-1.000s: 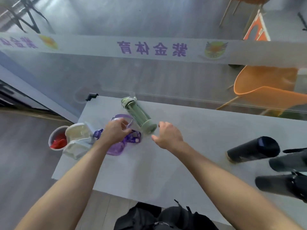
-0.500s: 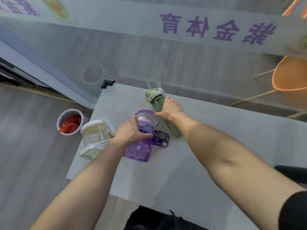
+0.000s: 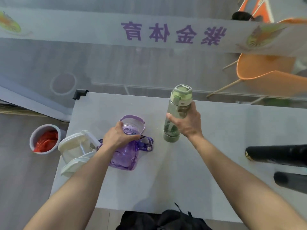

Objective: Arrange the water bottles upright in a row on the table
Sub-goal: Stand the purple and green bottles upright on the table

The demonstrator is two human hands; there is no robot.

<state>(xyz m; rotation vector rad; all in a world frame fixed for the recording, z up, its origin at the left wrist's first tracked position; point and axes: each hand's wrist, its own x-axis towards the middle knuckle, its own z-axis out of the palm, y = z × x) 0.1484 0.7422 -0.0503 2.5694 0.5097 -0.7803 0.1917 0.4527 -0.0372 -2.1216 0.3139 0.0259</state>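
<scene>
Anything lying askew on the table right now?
Yes. The purple bottle lies on its side under the left hand, and two black bottles lie flat at the right edge. Only the green bottle, in the right hand, is upright.

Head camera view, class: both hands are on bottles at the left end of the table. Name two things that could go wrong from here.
1. The white plastic bottle lies at the table's left edge, against the left forearm; moving that arm could knock it off.
2. The left hand grips the lying translucent purple bottle, whose purple strap trails loose; it might snag while lifting.
The right hand holds the tall green bottle upright.
</scene>
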